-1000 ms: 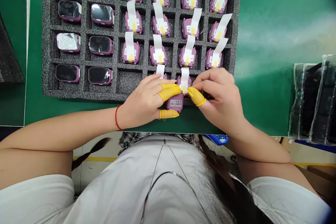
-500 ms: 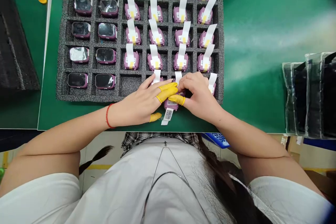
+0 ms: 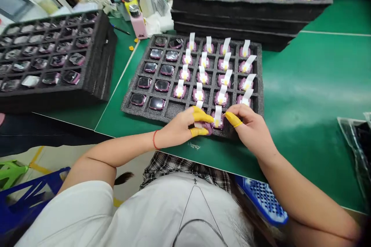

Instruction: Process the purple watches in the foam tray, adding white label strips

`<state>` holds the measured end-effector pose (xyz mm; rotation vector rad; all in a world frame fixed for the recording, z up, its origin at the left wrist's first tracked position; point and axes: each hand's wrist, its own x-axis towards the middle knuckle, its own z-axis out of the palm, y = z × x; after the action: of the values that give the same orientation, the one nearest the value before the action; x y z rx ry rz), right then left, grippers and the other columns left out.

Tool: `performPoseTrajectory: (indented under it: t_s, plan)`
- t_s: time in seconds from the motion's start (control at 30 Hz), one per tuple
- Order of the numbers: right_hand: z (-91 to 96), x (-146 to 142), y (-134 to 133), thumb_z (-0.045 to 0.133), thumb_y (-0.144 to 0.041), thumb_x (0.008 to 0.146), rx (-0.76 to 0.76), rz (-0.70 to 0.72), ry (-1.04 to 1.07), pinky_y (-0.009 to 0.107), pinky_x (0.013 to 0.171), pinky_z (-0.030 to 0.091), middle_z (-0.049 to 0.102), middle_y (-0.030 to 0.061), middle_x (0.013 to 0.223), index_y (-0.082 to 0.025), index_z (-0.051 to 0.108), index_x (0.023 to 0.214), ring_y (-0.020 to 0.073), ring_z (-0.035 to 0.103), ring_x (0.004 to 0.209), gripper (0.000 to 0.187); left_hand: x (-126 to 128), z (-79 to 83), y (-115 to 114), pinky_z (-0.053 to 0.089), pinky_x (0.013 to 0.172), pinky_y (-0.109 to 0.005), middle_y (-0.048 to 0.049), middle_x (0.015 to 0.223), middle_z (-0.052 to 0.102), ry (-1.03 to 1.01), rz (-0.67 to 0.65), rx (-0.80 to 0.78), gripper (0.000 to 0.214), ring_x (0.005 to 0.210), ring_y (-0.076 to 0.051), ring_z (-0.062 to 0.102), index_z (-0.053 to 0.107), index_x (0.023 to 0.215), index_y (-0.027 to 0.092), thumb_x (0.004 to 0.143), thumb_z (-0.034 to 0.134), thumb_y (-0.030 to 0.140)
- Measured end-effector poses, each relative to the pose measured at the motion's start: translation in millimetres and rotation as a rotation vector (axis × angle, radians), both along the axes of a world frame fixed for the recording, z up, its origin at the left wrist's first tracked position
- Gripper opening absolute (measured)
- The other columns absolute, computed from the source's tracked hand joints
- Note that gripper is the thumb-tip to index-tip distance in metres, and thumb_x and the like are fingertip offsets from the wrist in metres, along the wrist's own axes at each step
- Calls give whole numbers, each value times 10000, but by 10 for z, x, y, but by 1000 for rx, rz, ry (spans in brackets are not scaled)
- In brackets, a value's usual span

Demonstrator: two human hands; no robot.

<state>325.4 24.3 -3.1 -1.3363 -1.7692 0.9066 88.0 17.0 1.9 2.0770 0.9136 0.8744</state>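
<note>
Grip of the left hand (image 3: 178, 129) is pressed together: its yellow finger cots (image 3: 203, 115) close from above and below on a purple smartwatch (image 3: 207, 128) in the bottom row of a black foam tray (image 3: 129, 108). The watch sits between the covered fingertips, mostly hidden by them, with a white paper tab (image 3: 198, 125) showing at the fingers. Grip of the right hand (image 3: 251, 131) is harder to read; its cotted fingertip (image 3: 233, 119) lies just beside a second purple smartwatch (image 3: 218, 122), whose upright white tab (image 3: 218, 115) stands between the two hands. Whether that hand is closing on anything, I cannot tell.

Rows of taped watches fill the tray's right side, and bare-faced watches lie in its left columns. The tray rests on a green surface (image 3: 298, 123). A stack of foam trays (image 3: 237, 15) stands beyond it, another loaded tray (image 3: 58, 102) lies to the left, and a red string bracelet (image 3: 154, 139) circles the left wrist.
</note>
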Motion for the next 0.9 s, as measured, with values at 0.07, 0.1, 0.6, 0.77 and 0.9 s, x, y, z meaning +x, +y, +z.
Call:
performPoseTrajectory:
  t_s: [0.07,0.1,0.6,0.77,0.9]
  plan:
    - [14,4,0,605,-319,858,8,-20,11,367,765,435,620,30,857,-223,610,724,191,564,826,165,-187,101,112,579,790,-279,-72,1034,646,-8,162,-36,224,887,-147,659,681,1102,185,884,646,229]
    - [20,2,-5,603,-319,857,8,-25,14,370,778,435,621,31,858,-225,612,723,192,562,837,164,-279,141,170,579,775,-280,-76,1038,656,35,219,-55,220,879,-149,664,679,1101,174,896,620,229]
    - [-24,-1,-35,593,-328,849,-3,4,15,421,855,445,633,37,894,-241,622,734,212,578,895,147,-1041,294,302,507,937,-416,-123,1175,597,985,86,194,358,1089,-281,561,606,1192,132,853,667,230]
    - [-46,-22,-31,603,-309,847,71,27,-21,429,856,458,660,46,890,-239,636,738,220,586,903,134,-1093,222,307,506,954,-419,-182,1272,546,1070,61,266,334,1147,-294,553,587,1240,101,920,500,137]
    - [-38,-39,-42,602,-248,846,123,37,-29,414,834,473,667,45,891,-235,638,756,216,596,897,98,-1073,335,292,535,895,-409,-144,1095,638,946,202,171,348,1002,-256,626,618,1193,112,932,388,124]
